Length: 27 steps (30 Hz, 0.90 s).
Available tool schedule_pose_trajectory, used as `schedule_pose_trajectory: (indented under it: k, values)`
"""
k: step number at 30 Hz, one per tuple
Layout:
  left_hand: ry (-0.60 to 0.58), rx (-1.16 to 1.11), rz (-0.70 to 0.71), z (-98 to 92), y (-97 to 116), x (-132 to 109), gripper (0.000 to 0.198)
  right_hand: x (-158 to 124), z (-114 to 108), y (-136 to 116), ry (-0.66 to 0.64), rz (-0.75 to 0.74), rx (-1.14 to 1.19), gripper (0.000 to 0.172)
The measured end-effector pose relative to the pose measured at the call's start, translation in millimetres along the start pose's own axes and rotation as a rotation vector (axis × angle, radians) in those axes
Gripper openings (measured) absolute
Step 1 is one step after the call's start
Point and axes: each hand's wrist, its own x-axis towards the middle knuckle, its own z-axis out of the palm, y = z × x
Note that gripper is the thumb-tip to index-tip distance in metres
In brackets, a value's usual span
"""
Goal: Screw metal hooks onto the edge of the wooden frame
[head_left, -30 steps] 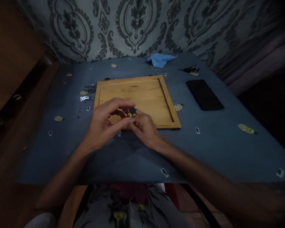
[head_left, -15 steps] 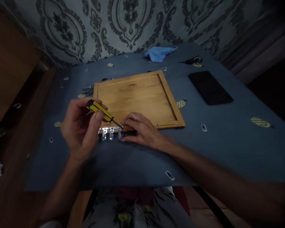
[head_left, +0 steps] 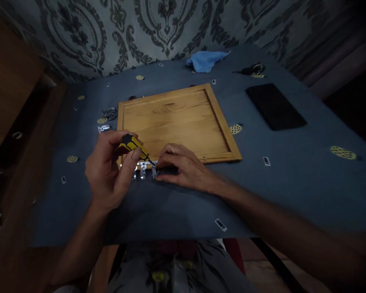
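Screwdriver (head_left: 134,144) in yellow and black slants through the left hand (head_left: 107,173), its handle end up and to the left, its shaft running down to the right. The left grip is narrow, closed around the handle: the thumb presses from the near side, while the fingers curl over from the far side. The left wrist stands fairly upright above the near left part of the desk (head_left: 177,207), with the forearm rising steeply from the near edge.

The shaft's tip meets the right end of a metal strip with hooks (head_left: 143,171), which lies along the near edge of a framed wooden panel (head_left: 177,120); the hooks jut toward the near side. The left hand hides part of the strip.

The right forearm reaches in low from the near right. The right hand (head_left: 184,167) lies flatter, its fingers bent over the panel's near edge and its thumb stretched left beside the last hook. Its grip is partly curled, and I cannot tell whether it pinches anything.

To the left of the panel sits a small silver piece (head_left: 104,129). A blue cloth (head_left: 205,61) lies at the far side, and a flat black object (head_left: 276,106) on the right.
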Motion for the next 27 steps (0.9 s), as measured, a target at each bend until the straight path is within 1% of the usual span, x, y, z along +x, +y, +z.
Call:
schedule_pose_trajectory:
  k: [11,17,22,27]
  values:
    - [-0.059,0.013,-0.006,0.3,0.1,-1.8,0.017,-0.5,1.3,1.7,-0.004,-0.011,0.009,0.029]
    - [-0.096,0.018,-0.071,0.3,-0.1,-3.1,0.016,0.4,1.8,2.0,-0.002,-0.021,0.004,0.031]
    - [-0.087,0.04,-0.019,0.4,-1.1,-2.8,0.017,0.9,2.5,2.6,0.003,-0.023,-0.007,0.03]
    - [-0.108,0.054,-0.044,0.7,-2.3,-4.2,0.018,0.5,2.8,3.7,-0.003,-0.019,-0.001,0.029]
